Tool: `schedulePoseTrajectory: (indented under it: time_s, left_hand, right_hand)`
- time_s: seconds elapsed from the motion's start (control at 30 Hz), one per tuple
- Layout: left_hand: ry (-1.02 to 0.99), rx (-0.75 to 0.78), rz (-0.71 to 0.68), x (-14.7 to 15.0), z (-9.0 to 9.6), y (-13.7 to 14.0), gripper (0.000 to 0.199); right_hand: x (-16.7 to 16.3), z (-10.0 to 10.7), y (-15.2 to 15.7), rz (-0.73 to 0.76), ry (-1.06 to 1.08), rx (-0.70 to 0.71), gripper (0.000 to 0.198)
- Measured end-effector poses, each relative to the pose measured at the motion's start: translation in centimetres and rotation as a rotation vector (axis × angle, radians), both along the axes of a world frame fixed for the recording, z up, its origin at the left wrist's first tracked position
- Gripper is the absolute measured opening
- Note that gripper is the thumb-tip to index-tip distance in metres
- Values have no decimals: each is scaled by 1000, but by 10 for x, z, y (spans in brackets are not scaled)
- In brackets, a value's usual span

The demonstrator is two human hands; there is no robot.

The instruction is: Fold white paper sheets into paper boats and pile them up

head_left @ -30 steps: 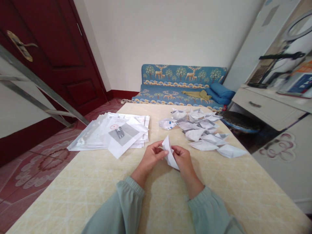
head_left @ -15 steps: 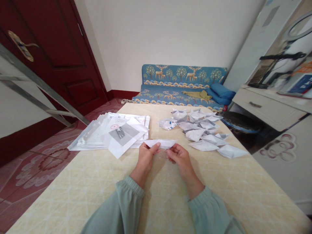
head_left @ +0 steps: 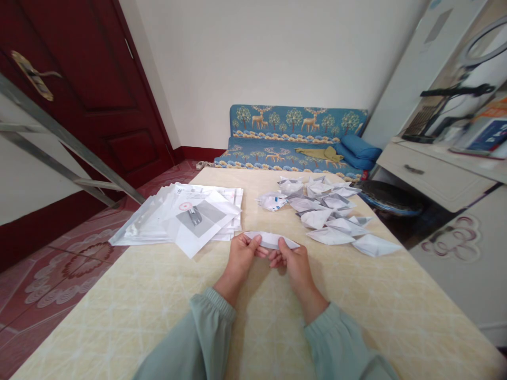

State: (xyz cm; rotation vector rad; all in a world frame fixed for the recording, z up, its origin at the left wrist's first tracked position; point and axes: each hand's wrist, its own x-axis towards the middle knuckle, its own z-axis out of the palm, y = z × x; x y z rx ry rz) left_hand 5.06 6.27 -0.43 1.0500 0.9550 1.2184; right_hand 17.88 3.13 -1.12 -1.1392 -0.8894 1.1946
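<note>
A narrow folded sheet of white paper (head_left: 271, 240), pointed at its ends, is held between my two hands above the table. My left hand (head_left: 242, 254) pinches its left part, the thumb on top and the fingers beneath. At the other side my right hand (head_left: 293, 257) grips it the same way, with the thumb pressed on the near face. Several folded paper boats (head_left: 330, 235) lie grouped on the table to the right. To the left rests a stack of paper sheets (head_left: 138, 227), topped by a loose printed sheet (head_left: 194, 248) set at an angle.
The table (head_left: 119, 316) has a pale yellow patterned cover. Behind it stands a blue patterned sofa (head_left: 273, 148) with a cloth on it. A metal ladder (head_left: 71, 137) leans at the left near a red door (head_left: 91, 79). A cabinet (head_left: 447, 174) and round black stool (head_left: 390, 198) are at right.
The folded paper has shifted slightly right and towards me, its near face now tilted up. My right thumb has moved up onto its face, and my hands are a little closer together.
</note>
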Motion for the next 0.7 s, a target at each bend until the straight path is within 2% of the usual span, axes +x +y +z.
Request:
schedulePoseTrajectory:
  time_s: [0.3,0.43,0.57,0.7]
  left_hand:
    - [-131,17,33,-1,-3,-1,38]
    - [-131,-3,100,-2,-4,0,39]
    - [-102,34,120,-4,-4,1,38]
    - [-73,58,121,-5,-3,1,40]
  right_hand:
    - [-2,5,-2,36,-13,-23,58]
    - [-2,6,-3,27,-11,-16,59]
    - [-3,4,-1,-29,9,-28,55]
    - [1,1,0,-162,6,-14,40]
